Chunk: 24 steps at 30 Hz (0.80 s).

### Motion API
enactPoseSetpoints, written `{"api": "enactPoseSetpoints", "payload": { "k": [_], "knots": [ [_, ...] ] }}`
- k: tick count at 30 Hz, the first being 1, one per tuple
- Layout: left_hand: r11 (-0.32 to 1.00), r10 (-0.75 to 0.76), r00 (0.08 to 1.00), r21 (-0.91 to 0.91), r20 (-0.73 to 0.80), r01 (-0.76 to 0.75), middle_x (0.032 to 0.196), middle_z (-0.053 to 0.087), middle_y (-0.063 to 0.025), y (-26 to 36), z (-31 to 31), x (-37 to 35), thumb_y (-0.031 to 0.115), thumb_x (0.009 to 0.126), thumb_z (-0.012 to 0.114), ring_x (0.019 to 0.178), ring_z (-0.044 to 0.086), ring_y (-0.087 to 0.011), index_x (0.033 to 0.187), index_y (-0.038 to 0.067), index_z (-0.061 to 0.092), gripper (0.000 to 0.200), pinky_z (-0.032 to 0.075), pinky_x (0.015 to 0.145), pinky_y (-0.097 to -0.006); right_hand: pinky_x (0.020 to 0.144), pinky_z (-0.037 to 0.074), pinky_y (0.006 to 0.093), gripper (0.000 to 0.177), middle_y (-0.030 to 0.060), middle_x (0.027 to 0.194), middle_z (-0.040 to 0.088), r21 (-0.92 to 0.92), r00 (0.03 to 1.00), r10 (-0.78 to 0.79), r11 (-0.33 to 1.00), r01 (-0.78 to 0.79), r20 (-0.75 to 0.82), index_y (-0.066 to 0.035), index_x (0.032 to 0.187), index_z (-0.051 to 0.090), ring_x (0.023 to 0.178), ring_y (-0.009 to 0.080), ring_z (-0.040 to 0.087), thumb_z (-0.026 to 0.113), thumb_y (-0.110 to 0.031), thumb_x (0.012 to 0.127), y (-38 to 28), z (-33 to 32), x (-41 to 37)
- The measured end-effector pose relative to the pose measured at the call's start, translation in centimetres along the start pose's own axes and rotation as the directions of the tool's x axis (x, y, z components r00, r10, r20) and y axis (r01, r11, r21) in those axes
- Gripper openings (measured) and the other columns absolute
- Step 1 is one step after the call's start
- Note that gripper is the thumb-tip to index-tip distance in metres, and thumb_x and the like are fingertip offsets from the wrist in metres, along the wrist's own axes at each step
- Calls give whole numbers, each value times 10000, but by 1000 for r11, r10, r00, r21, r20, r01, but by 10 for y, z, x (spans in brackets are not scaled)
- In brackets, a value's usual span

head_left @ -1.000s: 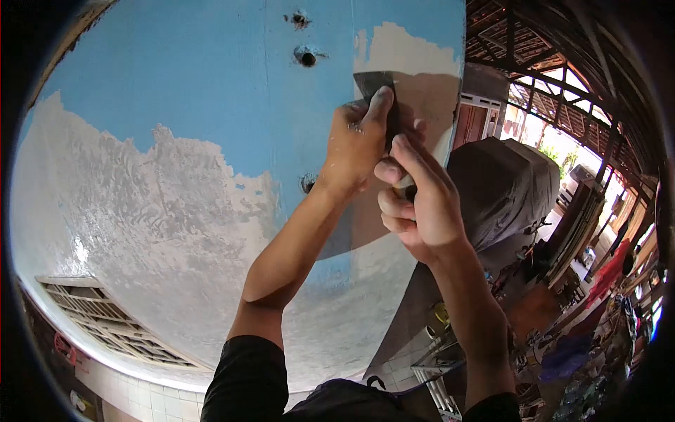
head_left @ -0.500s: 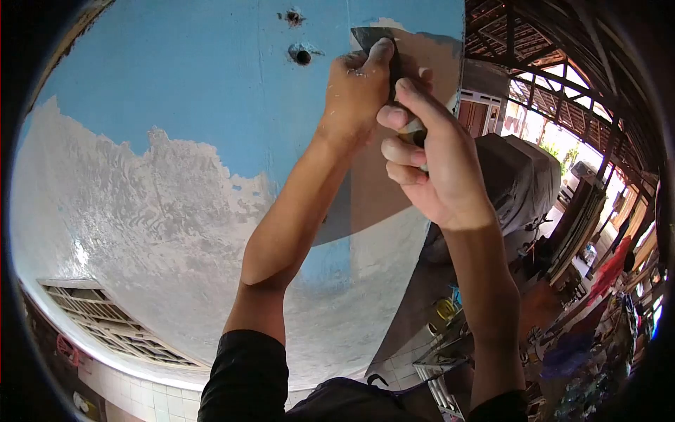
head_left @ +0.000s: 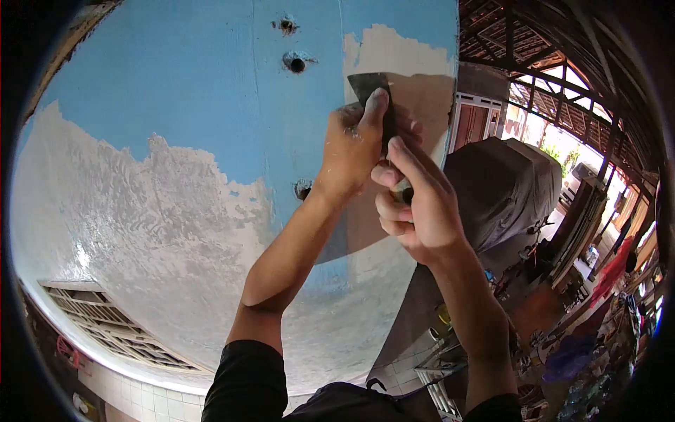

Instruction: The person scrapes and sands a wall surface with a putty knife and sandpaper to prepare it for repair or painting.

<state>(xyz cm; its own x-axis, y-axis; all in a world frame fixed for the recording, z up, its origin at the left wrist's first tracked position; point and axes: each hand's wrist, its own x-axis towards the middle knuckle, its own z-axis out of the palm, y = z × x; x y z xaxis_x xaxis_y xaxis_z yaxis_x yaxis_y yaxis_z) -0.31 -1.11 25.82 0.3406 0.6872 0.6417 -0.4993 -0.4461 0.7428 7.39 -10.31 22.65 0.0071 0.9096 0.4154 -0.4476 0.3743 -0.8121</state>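
A dark-bladed scraper (head_left: pixel 371 84) lies against the wall, its broad edge pointing up. My left hand (head_left: pixel 354 149) is closed around the lower blade, thumb pressed along its face. Below it and to the right, my right hand (head_left: pixel 427 204) grips the handle, most of which the fingers hide. The wall (head_left: pixel 190 84) is blue at the top, with a ragged border to bare greyish plaster (head_left: pixel 176 197). Around the scraper a pale bare strip (head_left: pixel 390 53) runs down the wall's right side, partly in shadow. White flecks dot my left hand.
Several holes, such as one dark hole (head_left: pixel 297 65), pierce the blue wall. A slatted vent (head_left: pixel 116 320) is low on the left. Right of the wall corner stand a grey-covered bulky object (head_left: pixel 503 186) and stacked boards (head_left: pixel 580 218), with clutter below.
Both hands have moved down the wall with the scraper. More of the pale bare strip shows above the blade, and a hole beside my left wrist has come into view.
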Motion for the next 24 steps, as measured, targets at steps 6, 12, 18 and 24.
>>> {"api": "enactPoseSetpoints", "payload": {
  "k": [6, 12, 18, 24],
  "knots": [
    [999, 41, 998, 18, 45, -42, 818, 691, -117, 20, 4, 21, 294, 955, 517, 668, 645, -164, 901, -44, 664, 372, 515, 592, -263, 398, 172, 173, 106, -86, 775, 451, 17, 997, -63, 998, 63, 41, -303, 1072, 508, 460, 16, 290, 539, -336, 976, -20, 4, 19],
    [987, 117, 993, 113, 4, -117, 760, 691, -115, 6, 0, 26, 334, 946, 503, 610, 618, -163, 858, -35, 683, 421, 481, 513, -289, 409, 177, 170, 69, -97, 773, 456, 11, 998, -52, 999, 52, -36, -311, 1013, 500, 463, 15, 293, 552, -326, 970, -16, 12, 10],
    [998, 63, 998, 22, 28, -63, 850, 692, -155, 16, 1, 42, 239, 954, 520, 737, 672, -202, 971, -72, 630, 330, 543, 613, -290, 408, 171, 165, 73, -92, 764, 467, 0, 998, -55, 998, 55, -17, -296, 984, 485, 473, 5, 280, 556, -291, 968, -35, 23, 14],
    [994, 100, 993, 44, 59, -103, 878, 698, -164, 27, 6, 55, 241, 969, 484, 768, 679, -226, 958, -85, 642, 362, 545, 703, -299, 404, 170, 167, 59, -92, 746, 469, -30, 995, -98, 995, 97, -21, -259, 977, 494, 472, 5, 278, 550, -280, 972, -43, 25, 24]
  ]
}}
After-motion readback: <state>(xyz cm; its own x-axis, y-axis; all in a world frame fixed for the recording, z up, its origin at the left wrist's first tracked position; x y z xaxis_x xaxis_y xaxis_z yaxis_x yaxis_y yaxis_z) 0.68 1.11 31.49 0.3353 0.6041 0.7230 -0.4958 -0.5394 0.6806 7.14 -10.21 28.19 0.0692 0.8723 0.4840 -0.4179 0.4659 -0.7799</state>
